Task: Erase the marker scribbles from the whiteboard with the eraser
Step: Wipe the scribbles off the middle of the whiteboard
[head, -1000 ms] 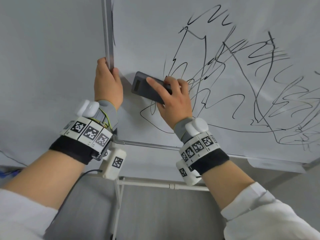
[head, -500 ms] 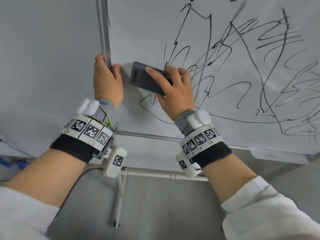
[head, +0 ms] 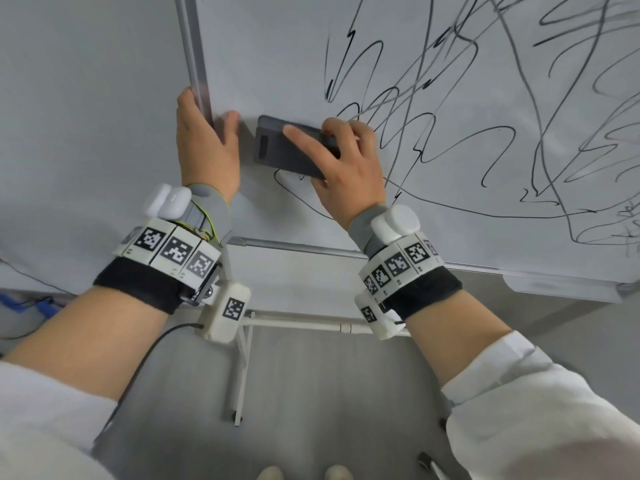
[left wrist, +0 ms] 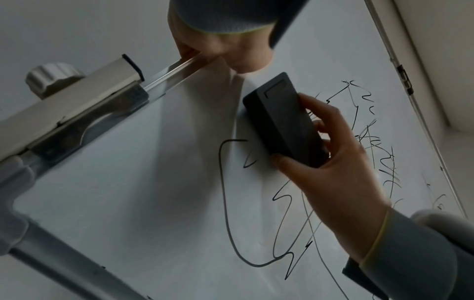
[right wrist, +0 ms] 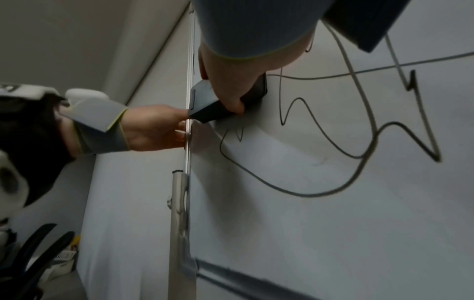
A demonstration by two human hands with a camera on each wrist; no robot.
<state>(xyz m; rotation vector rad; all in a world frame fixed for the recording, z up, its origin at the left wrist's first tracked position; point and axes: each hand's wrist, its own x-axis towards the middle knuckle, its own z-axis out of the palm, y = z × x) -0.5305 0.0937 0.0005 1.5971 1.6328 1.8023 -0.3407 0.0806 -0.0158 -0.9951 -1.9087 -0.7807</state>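
A whiteboard (head: 277, 57) carries black marker scribbles (head: 450, 126) over its middle and right. My right hand (head: 346, 168) grips a dark grey eraser (head: 277, 147) and holds it flat against the board at the scribbles' left end. In the left wrist view the eraser (left wrist: 284, 119) lies slanted on the board with my right hand's fingers (left wrist: 320, 125) round its lower end. My left hand (head: 204, 147) grips the board's left frame edge (head: 194, 57), thumb on the front face. In the right wrist view the eraser (right wrist: 212, 101) sits just beside that edge.
The board's bottom rail (head: 311, 249) and marker tray (head: 561, 289) run below my hands. A white stand leg (head: 242, 358) drops to the grey floor. A marker (head: 429, 465) lies on the floor. Grey wall (head: 86, 98) is at the left.
The view has shifted so the board and scribbles sit higher and closer. The eraser stays near the board's left edge; both hands keep their hold.
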